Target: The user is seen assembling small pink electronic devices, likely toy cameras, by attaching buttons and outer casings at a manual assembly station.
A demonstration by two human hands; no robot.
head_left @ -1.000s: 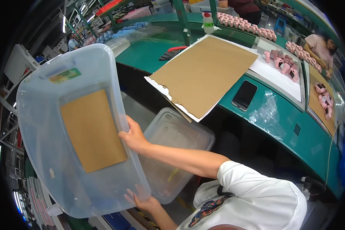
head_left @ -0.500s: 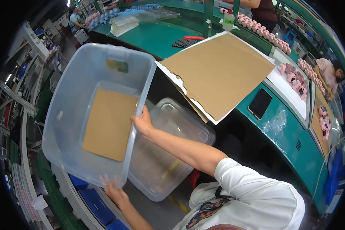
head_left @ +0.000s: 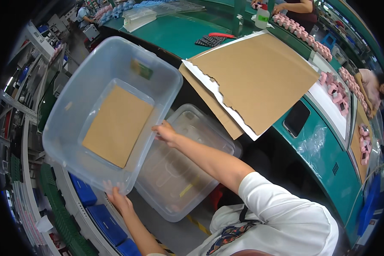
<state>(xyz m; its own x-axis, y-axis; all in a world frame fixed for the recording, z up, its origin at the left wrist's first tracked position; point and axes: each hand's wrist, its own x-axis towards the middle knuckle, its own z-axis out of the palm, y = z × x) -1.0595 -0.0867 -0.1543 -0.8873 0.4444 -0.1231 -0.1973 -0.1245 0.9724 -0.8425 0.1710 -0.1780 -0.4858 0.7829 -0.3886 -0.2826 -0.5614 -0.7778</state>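
Tilted between my two hands is a large translucent plastic bin point(head_left: 68, 106), with a brown cardboard sheet point(head_left: 118, 123) lying flat on its bottom. My left hand point(head_left: 119, 198) grips the near lower corner, its fingertips showing blurred through the plastic. Farther up the right side, my right hand point(head_left: 166, 134) is closed around the rim. Below and to the right of the bin, a second translucent bin with a lid point(head_left: 179, 166) rests low down. Torn-edged cardboard sheets point(head_left: 251, 81) lie on the bench corner, right of the raised bin.
The green bench point(head_left: 324, 149) carries a dark phone point(head_left: 296, 118) and several pink devices point(head_left: 335, 91). A bottle point(head_left: 262, 17) stands at the back near a red-handled tool point(head_left: 222, 35). Blue boxes point(head_left: 106, 224) line the lower left beside a green conveyor point(head_left: 59, 209). People work at the far benches.
Still in both hands, the raised bin has turned clockwise a little and shifted slightly left and up. The bench and its cardboard appear farther right in view.
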